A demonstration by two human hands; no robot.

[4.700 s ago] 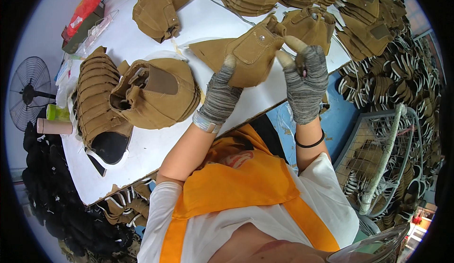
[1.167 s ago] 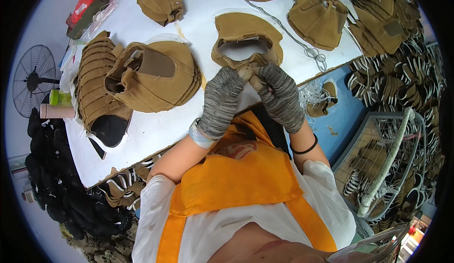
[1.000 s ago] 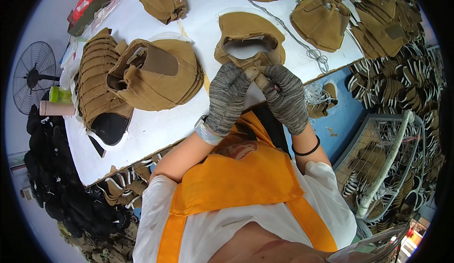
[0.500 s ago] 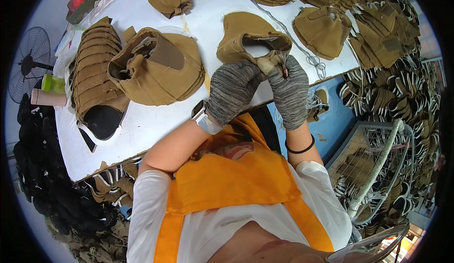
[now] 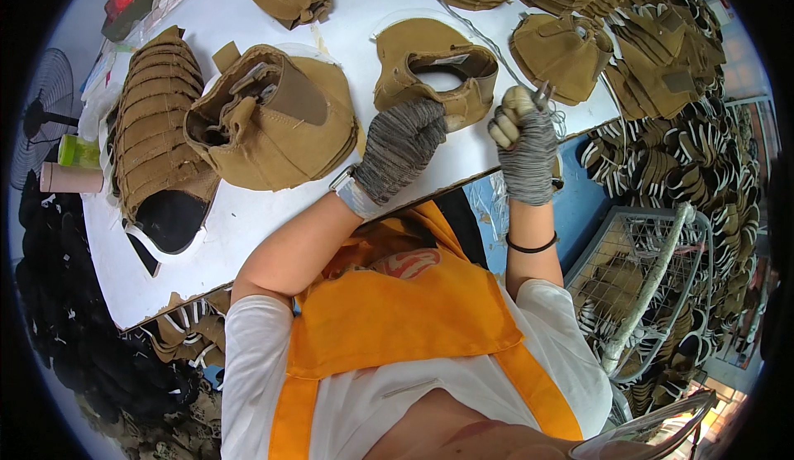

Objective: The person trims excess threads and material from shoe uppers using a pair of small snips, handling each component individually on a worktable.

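A brown suede shoe upper (image 5: pixel 405 67) lies near the table's front edge, its opening facing me. My left hand (image 5: pixel 407 142), in a grey knitted glove, is closed on the near edge of this upper. My right hand (image 5: pixel 523 129), gloved alike with pale fingertips, is a fist just right of the upper, apart from it. Out of its top poke the grey metal tips of small snips (image 5: pixel 542 95); the rest is hidden in the fist. To the left stands a stack of brown uppers (image 5: pixel 281 121), beside a row of overlapping uppers (image 5: pixel 161 113).
More brown uppers (image 5: pixel 562 55) are piled along the far right of the white table (image 5: pixel 248 237). A thin cord (image 5: pixel 471 26) runs across it. Right of the table is a wire basket (image 5: pixel 633 270) among heaps of shoe parts. A fan (image 5: pixel 41 117) stands at the left.
My right hand has come away from the upper, moving right, with the metal tips now showing. My left hand keeps its hold, and the upper's opening has turned slightly.
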